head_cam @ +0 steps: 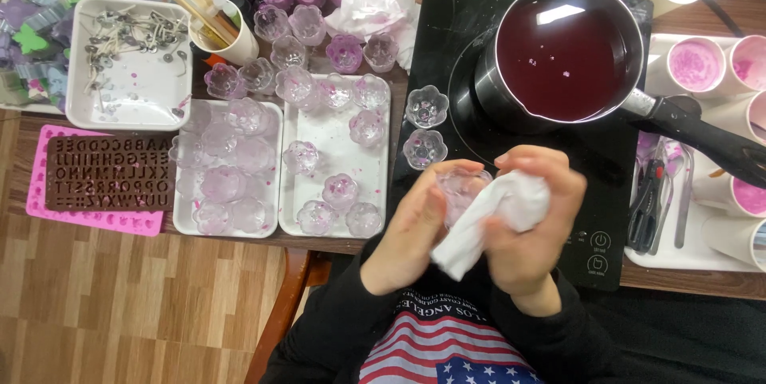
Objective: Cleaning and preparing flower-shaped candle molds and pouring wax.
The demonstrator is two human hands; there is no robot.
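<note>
— What is the left hand (415, 220) doing there, just in front of the black hob (447, 57)?

— It cups a small clear flower-shaped cup (461, 186), fingers curled round the outside so the mouth faces the other hand. The right hand (531, 228) is closed on a wad of white tissue (503, 212) and presses it into that mouth. Held that way, the cup cannot turn while the tissue works inside it, I'd say.

— Both hands clenched, then?

— Yes, neither is spread. The left grips the cup, the right pinches the tissue, and a loose tail of tissue hangs below, toward the person's chest.

— And those two on the hob?

— Two more flower cups (425, 127) sit on its left edge, one behind the other, close to the hands, probably for easy reach. The dark saucepan (568, 53) of deep red liquid stands on the hob's ring, handle pointing off to the hob's right.

— Left of the hob?

— Two white trays (275, 184) lie side by side just beside it, holding many cups of the same kind, several flecked pink. Beyond those, well away from the hob, is a white dish of metal-based wicks (128, 61) and a brown letter mould on a pink mat (100, 184).

— To the right of the hob?

— A tray with paper cups (694, 65) stained pink inside.
</note>
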